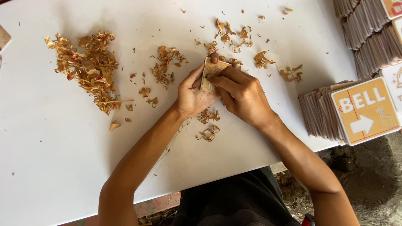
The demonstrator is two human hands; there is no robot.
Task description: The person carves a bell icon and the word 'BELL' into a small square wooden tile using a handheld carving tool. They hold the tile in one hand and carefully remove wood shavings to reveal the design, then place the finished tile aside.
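Note:
My left hand (191, 95) holds a small square tan sign plate (210, 72) with white markings just above the white table (50, 146). Its fingertips curl over the plate's far edge. My right hand (243, 94) lies across the plate's face, fingers pressed on its surface and pinching at the paper cover. Most of the plate is hidden under both hands. Curled brown paper peelings (208, 133) lie right below my hands.
A large heap of brown peelings (90, 67) sits at the far left, with smaller scraps (232, 35) beyond my hands. Stacks of similar square plates (354, 111) stand at the right table edge, more stacks (370, 29) behind them. Bare ground (368, 184) lies beyond the table edge.

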